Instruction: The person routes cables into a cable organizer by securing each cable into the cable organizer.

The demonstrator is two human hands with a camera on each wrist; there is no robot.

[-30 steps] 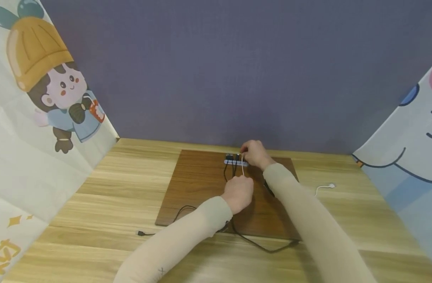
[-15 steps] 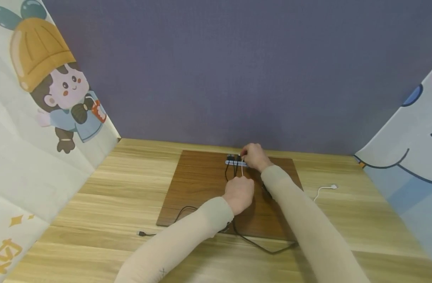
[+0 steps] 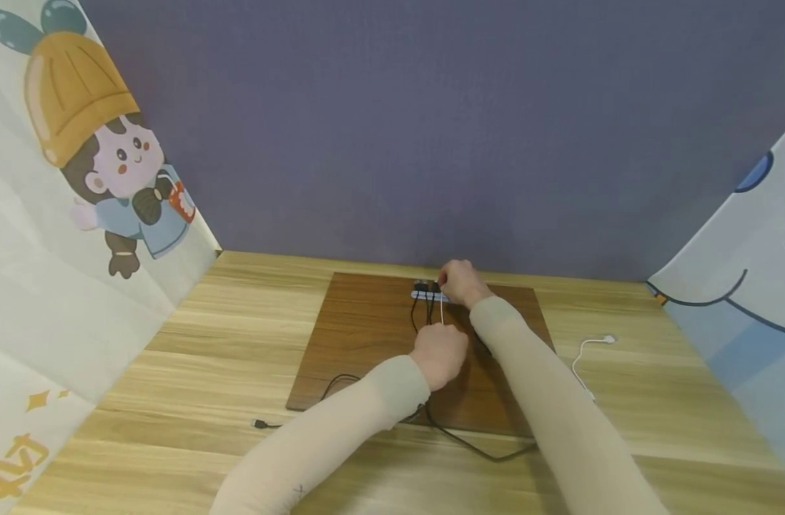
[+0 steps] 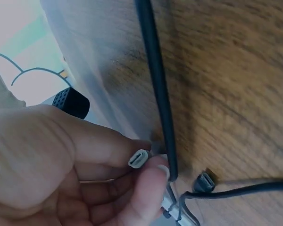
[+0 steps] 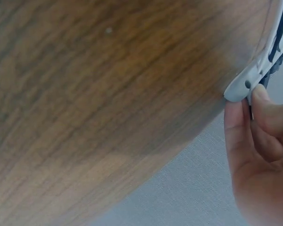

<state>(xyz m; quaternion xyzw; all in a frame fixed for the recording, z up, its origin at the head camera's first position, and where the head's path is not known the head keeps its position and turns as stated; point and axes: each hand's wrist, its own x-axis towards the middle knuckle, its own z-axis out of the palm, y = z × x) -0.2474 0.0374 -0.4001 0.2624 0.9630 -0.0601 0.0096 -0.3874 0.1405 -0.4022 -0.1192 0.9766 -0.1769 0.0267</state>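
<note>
A pale cable organizer strip (image 3: 418,295) lies near the far edge of the brown board (image 3: 347,329), with black cables (image 3: 413,315) running down from it. My left hand (image 3: 439,355) is over the middle of the board. In the left wrist view its thumb and finger pinch a white cable by its small oval-ended connector (image 4: 138,159). The white cable (image 3: 442,312) runs from there up to the strip. My right hand (image 3: 463,282) pinches it at the strip's right end; the right wrist view shows thumb and finger right against the strip's rounded tip (image 5: 238,89), covering the cable there.
Another short white cable (image 3: 576,360) lies on the light wooden table (image 3: 225,322) to the right. A black USB plug (image 3: 259,424) sits left of the board, and a black cable (image 3: 476,449) loops over its front edge. A grey-blue panel (image 3: 392,143) stands behind.
My right forearm has shifted slightly left, uncovering more of the white cable on the right. My left hand has moved a little right. Both hands keep their grip.
</note>
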